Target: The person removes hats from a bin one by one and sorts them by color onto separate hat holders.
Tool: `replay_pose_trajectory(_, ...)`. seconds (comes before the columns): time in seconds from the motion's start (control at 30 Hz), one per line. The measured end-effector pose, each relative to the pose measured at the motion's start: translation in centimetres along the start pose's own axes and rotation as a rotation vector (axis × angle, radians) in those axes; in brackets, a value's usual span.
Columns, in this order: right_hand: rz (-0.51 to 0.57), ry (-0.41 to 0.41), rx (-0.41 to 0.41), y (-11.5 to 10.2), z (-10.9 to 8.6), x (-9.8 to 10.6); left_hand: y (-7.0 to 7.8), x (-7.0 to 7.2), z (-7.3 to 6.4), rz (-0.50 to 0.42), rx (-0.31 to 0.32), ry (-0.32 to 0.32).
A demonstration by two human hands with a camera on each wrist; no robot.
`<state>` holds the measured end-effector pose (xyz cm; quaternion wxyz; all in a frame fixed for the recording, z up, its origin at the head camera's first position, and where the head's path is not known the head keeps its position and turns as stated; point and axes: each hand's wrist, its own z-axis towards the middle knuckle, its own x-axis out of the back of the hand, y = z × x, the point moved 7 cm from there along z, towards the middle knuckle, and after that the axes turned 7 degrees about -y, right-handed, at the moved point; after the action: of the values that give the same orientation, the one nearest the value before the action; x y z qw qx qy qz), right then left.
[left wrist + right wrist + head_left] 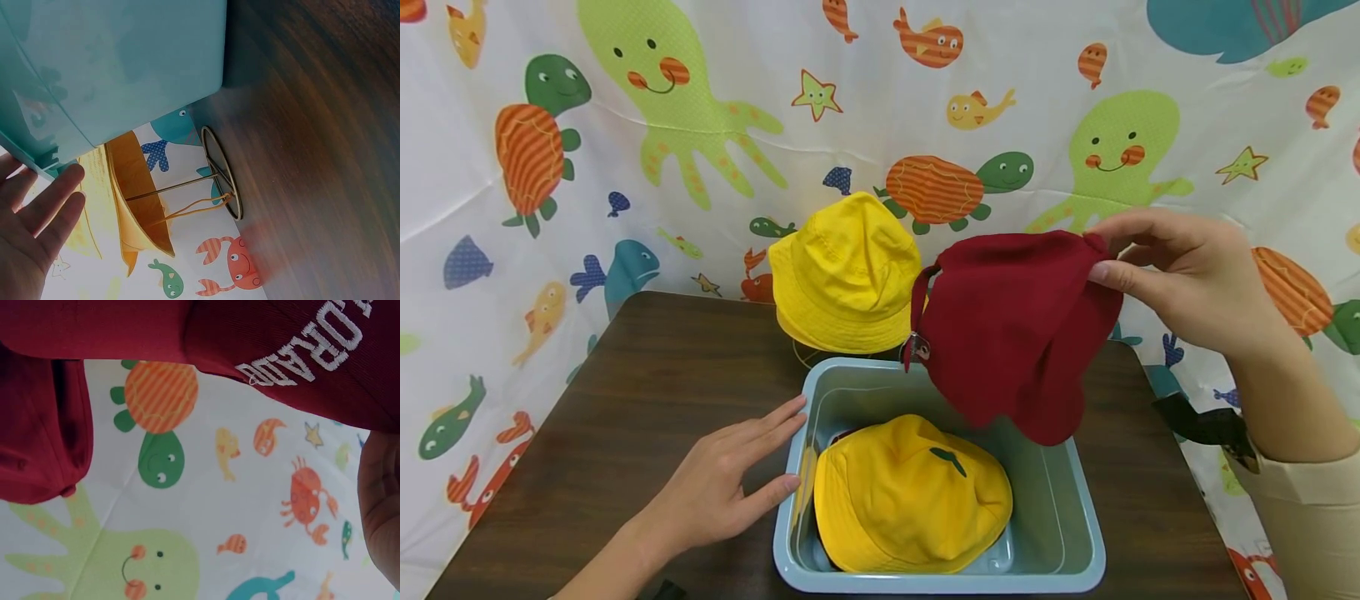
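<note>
My right hand [1187, 275] pinches a dark red baseball cap [1007, 317] by its crown, between thumb and fingers. The cap hangs over the back right of a light blue plastic tub [1093, 533], its strap and metal buckle toward the left. White embroidered letters [306, 350] show on its front in the right wrist view. My left hand [722, 475] has its fingers stretched out, with the fingertips at the tub's left rim. Inside the tub lies a yellow hat [910, 500] with a green leaf mark, and a bit of dark red cloth peeks out beneath it.
Behind the tub, a yellow bucket hat [850, 275] sits on a wire stand [222, 175]. Another dark red cap [44, 425] appears in the right wrist view. The dark wooden table [700, 367] backs onto a curtain [715, 233] printed with sea animals.
</note>
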<state>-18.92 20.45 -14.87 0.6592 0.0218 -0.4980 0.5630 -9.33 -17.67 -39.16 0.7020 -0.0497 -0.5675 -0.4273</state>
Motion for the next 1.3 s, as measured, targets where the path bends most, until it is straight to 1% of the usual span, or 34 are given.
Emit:
replay_pose_trajectory(0.1,0.006,0.023,-0.008,0.1,0.0,0.5,0.0,0.0,0.0,0.000,-0.002,0.000)
replay_pose_trajectory(0.2,-0.009,0.036,-0.007,0.2,0.0,1.0,0.1,0.1,0.0,0.000,-0.006,-0.001)
replay_pose_trajectory(0.23,0.018,0.046,-0.008,0.3,0.0,1.2,0.1,0.1,0.0,0.000,-0.008,-0.001)
replay_pose_trajectory(0.3,0.016,0.051,-0.004,0.5,0.2,1.5,0.2,0.1,0.0,0.003,-0.009,-0.001)
replay_pose_trajectory(0.4,0.089,0.082,-0.012,1.1,0.4,2.1,0.2,0.0,0.0,0.006,-0.011,-0.001)
replay_pose_trajectory(0.43,0.084,0.093,-0.016,1.3,0.5,2.3,0.1,0.0,0.0,0.008,-0.011,-0.001)
replay_pose_trajectory(0.53,0.051,0.136,-0.057,2.1,0.7,3.0,0.1,0.0,0.0,0.011,-0.016,0.004)
replay_pose_trajectory(0.63,-0.068,0.165,-0.115,2.7,0.8,3.7,0.1,0.0,0.0,0.019,-0.025,0.010)
replay_pose_trajectory(0.73,-0.092,0.184,-0.175,3.5,0.9,4.4,0.2,0.0,0.0,0.022,-0.027,0.009)
replay_pose_trajectory(0.9,-0.052,0.214,-0.238,4.9,0.9,5.4,0.2,0.0,0.0,0.023,-0.031,0.013)
replay_pose_trajectory(1.0,-0.048,0.240,-0.286,5.9,0.9,6.0,0.3,0.0,-0.1,0.031,-0.043,0.025)
replay_pose_trajectory(1.13,-0.051,0.263,-0.347,7.2,0.8,6.7,0.3,0.1,-0.1,0.031,-0.038,0.021)
replay_pose_trajectory(1.23,-0.060,0.270,-0.370,8.0,0.7,7.1,0.3,0.1,-0.1,0.028,-0.033,0.015)
replay_pose_trajectory(1.3,-0.064,0.273,-0.373,8.5,0.7,7.3,0.4,0.1,-0.1,0.034,-0.041,0.022)
